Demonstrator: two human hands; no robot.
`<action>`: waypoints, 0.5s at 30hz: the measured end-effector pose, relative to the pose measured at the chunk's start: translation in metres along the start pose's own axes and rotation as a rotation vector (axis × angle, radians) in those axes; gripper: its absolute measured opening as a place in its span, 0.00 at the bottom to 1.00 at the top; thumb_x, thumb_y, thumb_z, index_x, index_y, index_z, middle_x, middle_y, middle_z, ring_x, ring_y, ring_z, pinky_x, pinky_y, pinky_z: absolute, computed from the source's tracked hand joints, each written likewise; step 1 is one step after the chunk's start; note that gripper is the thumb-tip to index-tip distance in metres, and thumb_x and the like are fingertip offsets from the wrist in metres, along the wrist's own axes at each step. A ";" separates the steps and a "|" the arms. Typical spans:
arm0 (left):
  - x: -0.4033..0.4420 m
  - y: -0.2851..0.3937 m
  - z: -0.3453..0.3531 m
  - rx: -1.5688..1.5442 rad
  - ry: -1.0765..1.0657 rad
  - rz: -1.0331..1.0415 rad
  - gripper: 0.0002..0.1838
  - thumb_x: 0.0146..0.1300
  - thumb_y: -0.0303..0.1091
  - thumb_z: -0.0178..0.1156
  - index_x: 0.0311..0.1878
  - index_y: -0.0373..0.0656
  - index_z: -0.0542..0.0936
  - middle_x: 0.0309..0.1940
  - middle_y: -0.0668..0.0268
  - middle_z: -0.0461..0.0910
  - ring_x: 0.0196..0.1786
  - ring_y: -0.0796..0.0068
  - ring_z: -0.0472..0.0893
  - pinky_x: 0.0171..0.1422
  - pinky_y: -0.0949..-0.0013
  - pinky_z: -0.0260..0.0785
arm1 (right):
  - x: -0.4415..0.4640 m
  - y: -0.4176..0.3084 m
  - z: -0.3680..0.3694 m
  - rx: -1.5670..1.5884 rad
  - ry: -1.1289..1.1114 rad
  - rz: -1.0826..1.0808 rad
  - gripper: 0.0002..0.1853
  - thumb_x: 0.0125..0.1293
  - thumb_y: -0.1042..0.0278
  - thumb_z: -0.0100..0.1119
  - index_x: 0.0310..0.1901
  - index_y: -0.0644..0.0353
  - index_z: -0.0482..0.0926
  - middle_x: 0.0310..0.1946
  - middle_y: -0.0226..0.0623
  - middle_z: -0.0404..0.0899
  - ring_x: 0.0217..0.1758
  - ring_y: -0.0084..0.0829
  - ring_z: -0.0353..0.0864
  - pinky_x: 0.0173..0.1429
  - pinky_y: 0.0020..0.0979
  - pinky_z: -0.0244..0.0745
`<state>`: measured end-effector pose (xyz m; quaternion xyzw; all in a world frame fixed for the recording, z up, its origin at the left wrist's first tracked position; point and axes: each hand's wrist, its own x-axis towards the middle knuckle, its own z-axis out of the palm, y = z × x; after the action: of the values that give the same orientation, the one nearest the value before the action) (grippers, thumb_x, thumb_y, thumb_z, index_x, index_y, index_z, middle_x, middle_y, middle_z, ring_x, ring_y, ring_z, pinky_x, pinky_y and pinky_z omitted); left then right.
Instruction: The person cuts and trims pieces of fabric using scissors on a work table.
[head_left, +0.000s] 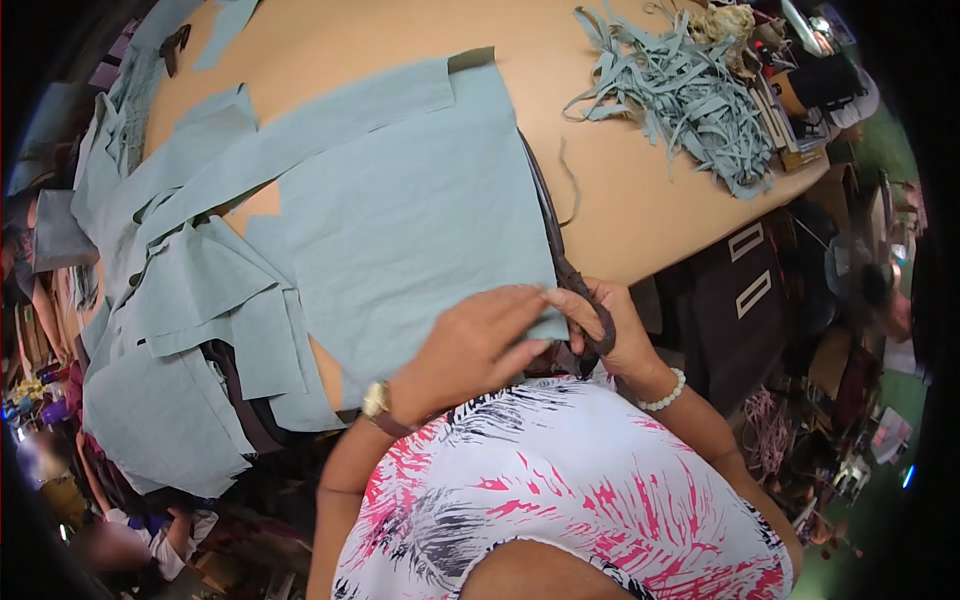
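A large grey-green cloth piece point(410, 210) lies flat at the table's front edge, with a folded strip along its far side. My left hand point(475, 340) rests on its near right corner, fingers stretched out and the thumb apart. My right hand point(622, 335) is closed around the dark, wrapped handles of a pair of scissors point(572, 275). The long blades run along the right edge of the cloth, pointing away from me. Whether cloth sits between the blades cannot be made out.
More grey-green cloth pieces point(210, 280) overlap on the left, some hanging over the table edge. A heap of thin cloth scraps point(690, 110) lies at the far right of the table point(640, 220). Beside it are a black cylindrical object point(820, 85) and other clutter. Other people are at lower left.
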<state>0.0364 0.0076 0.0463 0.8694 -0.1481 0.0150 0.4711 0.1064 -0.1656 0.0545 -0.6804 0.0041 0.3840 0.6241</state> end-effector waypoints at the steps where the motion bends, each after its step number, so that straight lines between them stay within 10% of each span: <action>1: 0.006 -0.003 -0.016 0.051 -0.020 -0.018 0.19 0.56 0.31 0.56 0.51 0.38 0.74 0.50 0.57 0.75 0.53 0.57 0.74 0.58 0.61 0.66 | 0.000 0.000 -0.001 0.007 -0.006 0.003 0.15 0.60 0.59 0.61 0.25 0.63 0.73 0.12 0.24 0.68 0.12 0.12 0.66 0.15 0.15 0.58; 15: 0.181 -0.183 -0.125 0.813 0.316 -0.218 0.21 0.63 0.42 0.48 0.58 0.50 0.69 0.62 0.56 0.61 0.67 0.53 0.56 0.64 0.42 0.49 | 0.003 0.002 -0.026 0.137 -0.146 0.088 0.15 0.62 0.60 0.57 0.23 0.58 0.70 0.12 0.23 0.66 0.13 0.13 0.63 0.18 0.17 0.54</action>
<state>0.2729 0.1600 -0.0031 0.9814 0.0360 0.1551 0.1068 0.1210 -0.1863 0.0492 -0.6055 0.0149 0.4582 0.6505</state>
